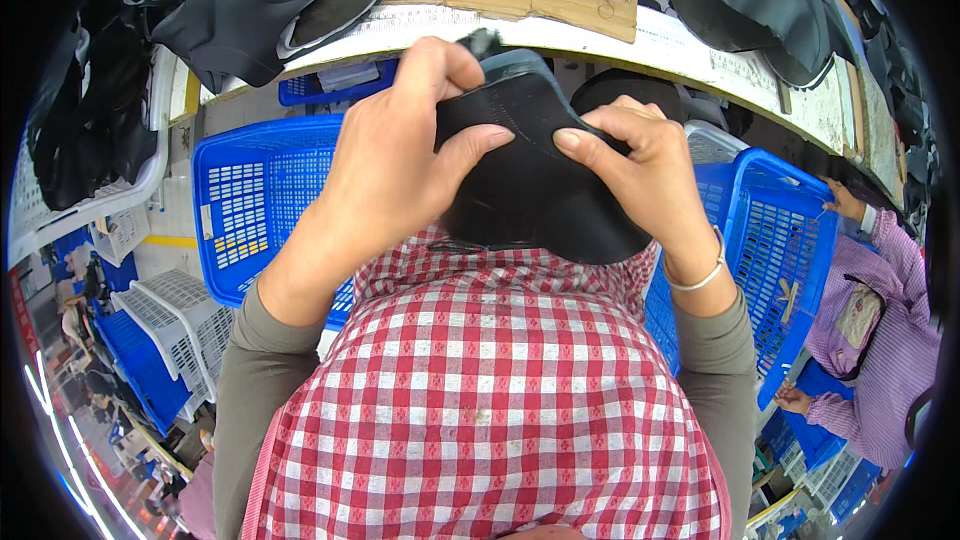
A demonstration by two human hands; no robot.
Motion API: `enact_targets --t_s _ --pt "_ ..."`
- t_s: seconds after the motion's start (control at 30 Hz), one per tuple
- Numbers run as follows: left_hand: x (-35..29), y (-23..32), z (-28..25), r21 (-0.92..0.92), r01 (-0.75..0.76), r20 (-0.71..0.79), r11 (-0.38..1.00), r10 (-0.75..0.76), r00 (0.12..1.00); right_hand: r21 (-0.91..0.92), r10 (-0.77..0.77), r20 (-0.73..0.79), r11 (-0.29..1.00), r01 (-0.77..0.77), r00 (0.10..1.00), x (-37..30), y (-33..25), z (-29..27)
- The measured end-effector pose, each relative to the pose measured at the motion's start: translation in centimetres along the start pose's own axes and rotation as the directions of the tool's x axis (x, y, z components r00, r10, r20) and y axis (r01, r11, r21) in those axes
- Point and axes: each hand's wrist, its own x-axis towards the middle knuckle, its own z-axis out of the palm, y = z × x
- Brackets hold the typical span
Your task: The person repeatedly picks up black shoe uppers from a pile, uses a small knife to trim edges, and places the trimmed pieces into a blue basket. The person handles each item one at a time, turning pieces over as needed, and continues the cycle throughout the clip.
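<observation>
A black leather shoe upper (540, 175) is held up in front of my checked apron, its bluish-grey cut edge turned toward the far side. My left hand (405, 135) grips its left side, the thumb flat on the leather and the index finger bent at the far edge. A small dark, fuzzy bit (482, 42) sticks out by that fingertip; what it is I cannot make out. On the right side, my right hand (640, 155) pinches the upper, thumb on top and fingers curled beneath. The undersides of the fingers are hidden.
Beyond my hands runs a white bench (700, 45) with black leather pieces (245, 5) heaped along it. Blue plastic baskets stand at my left (225, 210) and right (790, 240). At the far right, a co-worker in a striped sleeve (900, 240) touches the right basket.
</observation>
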Motion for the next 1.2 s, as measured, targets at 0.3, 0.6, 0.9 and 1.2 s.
enact_targets --t_s 0.3,0.6,0.9,1.2 --pt "-0.6 -0.3 0.2 -0.142 0.228 0.113 0.963 -0.213 0.970 0.059 -0.159 0.286 0.987 0.148 0.945 0.9 0.6 -0.4" --pt "-1.2 -0.5 0.1 -0.225 0.211 0.070 0.951 -0.200 0.977 0.370 -0.166 0.408 0.929 0.004 0.898 3.7 -0.9 0.7" --pt "-1.7 -0.7 0.5 -0.236 0.238 0.013 0.942 -0.242 0.970 0.365 -0.159 0.466 0.930 -0.026 0.871 3.3 -0.6 1.3" --pt "-1.2 -1.5 0.1 -0.279 0.322 0.148 0.905 -0.291 0.945 0.326 -0.169 0.458 0.945 0.012 0.873 3.0 -0.4 1.6"
